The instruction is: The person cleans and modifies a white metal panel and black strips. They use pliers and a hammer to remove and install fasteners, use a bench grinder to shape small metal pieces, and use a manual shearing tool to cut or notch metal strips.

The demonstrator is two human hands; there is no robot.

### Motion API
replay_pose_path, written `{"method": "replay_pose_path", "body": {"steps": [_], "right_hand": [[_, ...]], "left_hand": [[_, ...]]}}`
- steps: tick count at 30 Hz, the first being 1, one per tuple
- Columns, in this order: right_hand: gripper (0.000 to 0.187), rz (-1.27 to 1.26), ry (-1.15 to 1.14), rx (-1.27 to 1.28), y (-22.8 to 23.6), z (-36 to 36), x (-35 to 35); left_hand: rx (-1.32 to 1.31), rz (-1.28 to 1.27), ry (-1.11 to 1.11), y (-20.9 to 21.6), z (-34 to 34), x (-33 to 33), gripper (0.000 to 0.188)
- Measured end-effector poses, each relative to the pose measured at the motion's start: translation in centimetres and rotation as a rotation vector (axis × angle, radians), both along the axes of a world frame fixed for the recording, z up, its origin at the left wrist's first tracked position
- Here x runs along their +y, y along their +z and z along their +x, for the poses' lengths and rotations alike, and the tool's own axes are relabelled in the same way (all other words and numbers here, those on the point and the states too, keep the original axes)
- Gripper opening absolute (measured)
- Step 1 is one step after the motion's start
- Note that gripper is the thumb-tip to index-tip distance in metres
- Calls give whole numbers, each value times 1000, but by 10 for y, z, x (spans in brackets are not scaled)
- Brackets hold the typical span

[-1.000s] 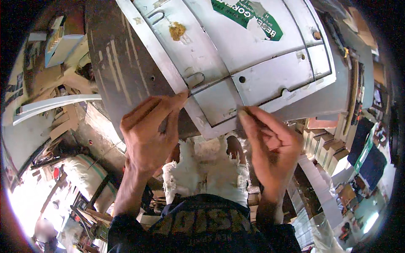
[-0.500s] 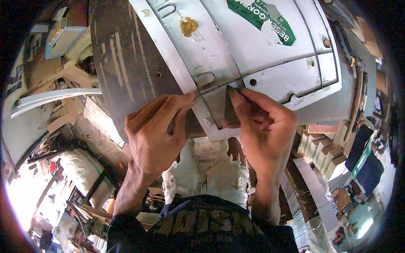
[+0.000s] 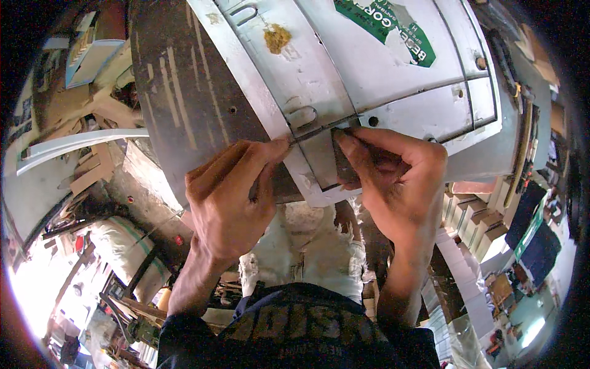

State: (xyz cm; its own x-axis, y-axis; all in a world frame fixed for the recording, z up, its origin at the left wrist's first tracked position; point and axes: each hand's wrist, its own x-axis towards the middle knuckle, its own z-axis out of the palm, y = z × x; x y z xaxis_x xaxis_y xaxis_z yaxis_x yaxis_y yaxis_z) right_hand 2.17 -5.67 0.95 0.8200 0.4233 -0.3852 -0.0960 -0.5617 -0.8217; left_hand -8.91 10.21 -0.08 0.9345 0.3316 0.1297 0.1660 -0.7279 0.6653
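Note:
A white flat panel (image 3: pixel 319 74) with thin dark lines across it lies at an angle in front of me. It has a green printed patch (image 3: pixel 409 40), a yellowish-brown stain, small holes and rounded slot outlines. My left hand (image 3: pixel 230 197) is closed in a pinch at the panel's left border, by the end of a dark cross line. My right hand (image 3: pixel 402 178) is also pinched, fingertips at the same line a little to the right, over the panel's near corner section. Fingers hide whatever is between the tips of each hand.
Under the panel is a dark brown board (image 3: pixel 175 92) with pale streaks. White curved strips (image 3: pixel 86 144) jut in from the left, above a whitish sack (image 3: pixel 126 246). Stacked pale blocks (image 3: pixel 476 224) stand at the right, beside dark cloth (image 3: pixel 531 227).
My right hand has shifted slightly right, its fingertips still at the dark line. The left hand keeps its pinch at the panel border. The whole view has shifted a little.

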Motion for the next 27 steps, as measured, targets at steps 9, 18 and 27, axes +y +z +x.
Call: {"method": "replay_pose_path", "body": {"steps": [9, 18, 27], "right_hand": [[23, 24, -75, 82, 5, -3, 4], [26, 72, -285, -238, 24, -10, -32], [12, 150, -188, 171, 25, -20, -12]], "left_hand": [[29, -38, -11, 4, 0, 1, 28], [253, -331, 141, 31, -7, 11, 17], [526, -547, -1, 34, -10, 28, 12]]}}
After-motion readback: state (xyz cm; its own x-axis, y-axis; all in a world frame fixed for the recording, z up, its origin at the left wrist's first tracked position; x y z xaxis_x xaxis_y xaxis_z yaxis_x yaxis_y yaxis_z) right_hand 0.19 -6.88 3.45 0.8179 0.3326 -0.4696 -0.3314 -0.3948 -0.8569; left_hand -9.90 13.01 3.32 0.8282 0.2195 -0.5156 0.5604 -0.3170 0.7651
